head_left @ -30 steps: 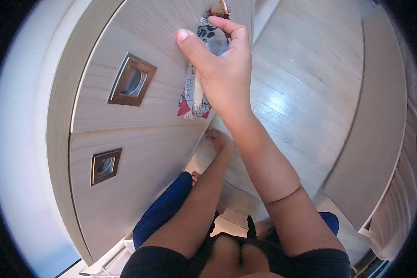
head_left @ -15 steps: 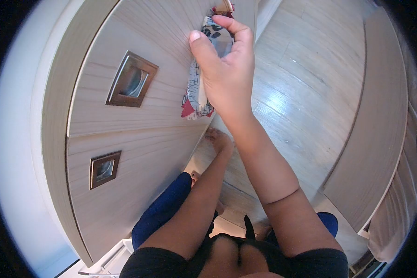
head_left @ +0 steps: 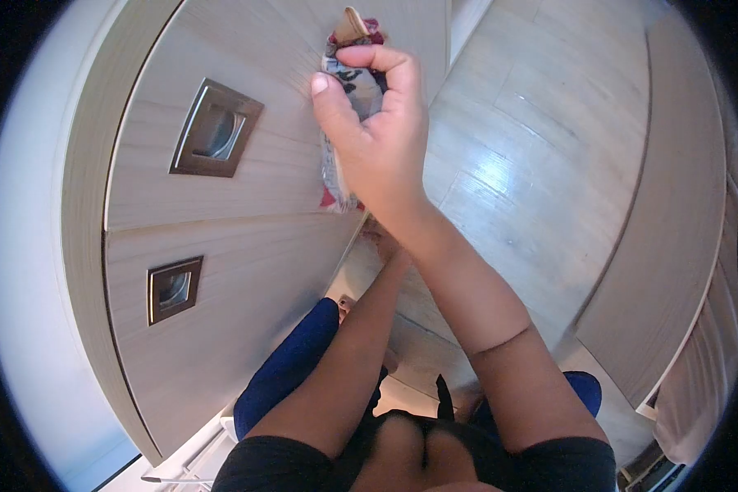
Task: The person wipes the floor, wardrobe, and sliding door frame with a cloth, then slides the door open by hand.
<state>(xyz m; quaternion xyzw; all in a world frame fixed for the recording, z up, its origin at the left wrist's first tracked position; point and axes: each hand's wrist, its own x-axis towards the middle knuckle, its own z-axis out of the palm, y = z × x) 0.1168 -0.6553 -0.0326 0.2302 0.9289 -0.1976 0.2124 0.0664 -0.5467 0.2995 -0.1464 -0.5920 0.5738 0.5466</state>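
The right hand [head_left: 381, 135] is at the upper centre of the frame with its fingers curled around the cloth [head_left: 364, 92]; thumb tip and forefinger tip are parted, and the cloth shows between them. The remaining fingers are hidden, so how firmly they grip cannot be told. The cloth appears to lie against the upper drawer [head_left: 275, 176], near that drawer's right edge. The left hand [head_left: 378, 239] is lower, near the centre of the frame, by the edge of the lower drawer [head_left: 246, 283]; the right forearm partly covers it, and I cannot tell whether its fingers are closed or touching anything.

To hold the cloth well here, my judgement is that the palm should back it evenly, with the loose ends gathered in so that none drags or folds under. Light, level pressure should suit the smooth front, with knuckles clear of the drawer's edge.

The cloth looks thin and crumpled, printed grey and black, with red at its ends and a stiff-looking tan corner on top. The drawers have pale, streaked wood grain. At left, the upper pull [head_left: 216, 129] and lower pull [head_left: 175, 289] are square, dark metallic frames around recessed, shiny hollows. The floor [head_left: 484, 123] is pale, plank-patterned and glossy, catching a bright reflection.
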